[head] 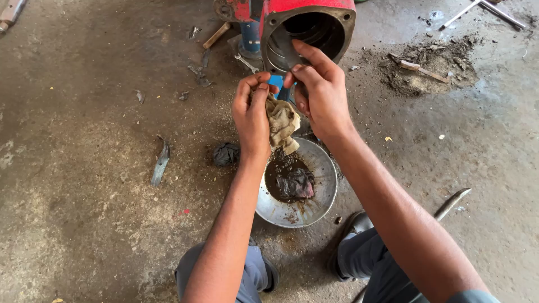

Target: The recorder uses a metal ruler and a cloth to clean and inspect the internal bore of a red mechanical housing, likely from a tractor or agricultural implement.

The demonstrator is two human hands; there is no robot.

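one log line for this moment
left hand: grips tan rag | right hand: pinches rag top | below: metal bowl, dark oily liquid

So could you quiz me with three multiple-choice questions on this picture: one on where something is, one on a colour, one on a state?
1. Where is the metal bowl?
A. On the floor below the hands
B. Inside the housing
C. On a bench

2. What colour is the housing outside?
A. Green
B. Red
C. Yellow

3. What is in the bowl?
A. Nothing
B. Clear water
C. Dark oily liquid and a soaked rag

Answers:
1 A, it sits on the concrete beneath the left hand and right hand.
2 B, its outer shell is red.
3 C, a dark pool and a dirty rag lie in it, while both hands hold a tan cloth.
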